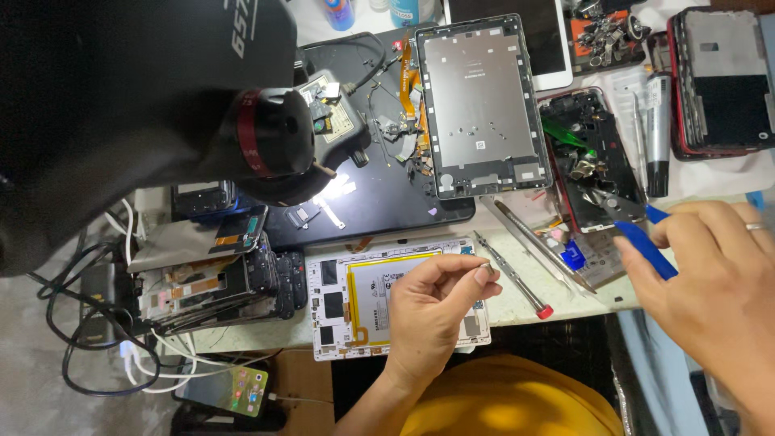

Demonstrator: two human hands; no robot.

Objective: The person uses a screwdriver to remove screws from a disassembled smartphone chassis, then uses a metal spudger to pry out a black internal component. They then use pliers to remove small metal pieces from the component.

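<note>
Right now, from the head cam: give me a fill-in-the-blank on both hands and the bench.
The left hand pinches a tiny part above the opened tablet with the ____-edged battery.
The right hand holds pliers with ____ handles.
The screwdriver lying between the hands has a ____ end cap.
Missing words: yellow; blue; red.

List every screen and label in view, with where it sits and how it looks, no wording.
Phone screen: bottom left below the bench, lit, colourful icons.
Battery label: white rectangle, yellow border, in the open white tablet under the left hand.
White-framed tablet screen: top centre, dark.
Small white sticker: on the grey tablet back plate.
</note>
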